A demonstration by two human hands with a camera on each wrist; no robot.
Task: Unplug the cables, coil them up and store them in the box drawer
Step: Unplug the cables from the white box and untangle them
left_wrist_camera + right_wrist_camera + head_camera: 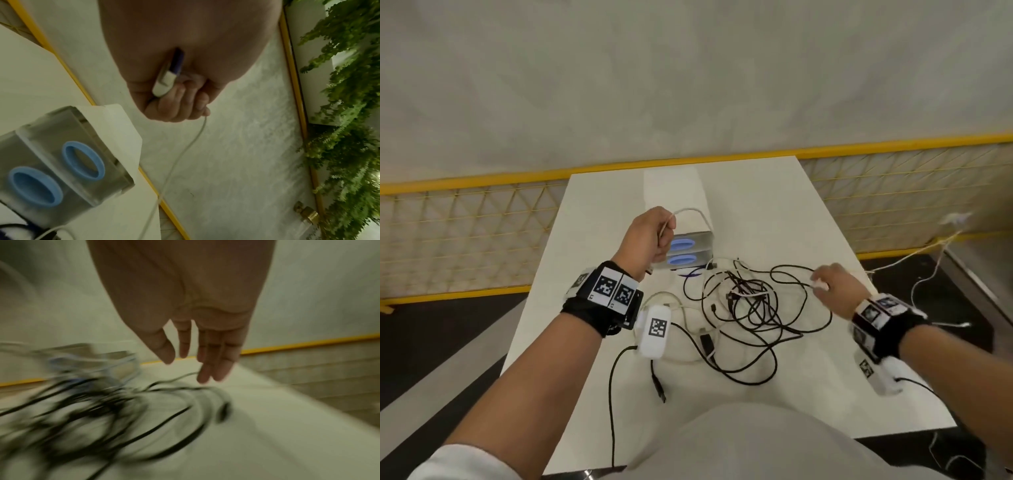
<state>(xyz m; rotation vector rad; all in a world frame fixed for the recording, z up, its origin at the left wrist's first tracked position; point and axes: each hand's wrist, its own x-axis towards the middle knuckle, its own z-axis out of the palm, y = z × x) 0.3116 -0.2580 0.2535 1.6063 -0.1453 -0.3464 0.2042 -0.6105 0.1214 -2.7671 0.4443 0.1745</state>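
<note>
White cable (pixel 690 210) and its plug are held in the curled left hand (pixel 650 240) just above the box drawer (pixel 690 251), right hand (pixel 832 289) loose-fingered at the black cable tangle (pixel 750 308) beside it; slack should be coiled evenly, not yanked.

surface: white table (pixel 774 212) | on it: tangled black cables (pixel 753 308), clear drawer box (pixel 690 251)

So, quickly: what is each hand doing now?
Left hand: closed on the white cable.
Right hand: open, fingers straight, over the black cables.
</note>
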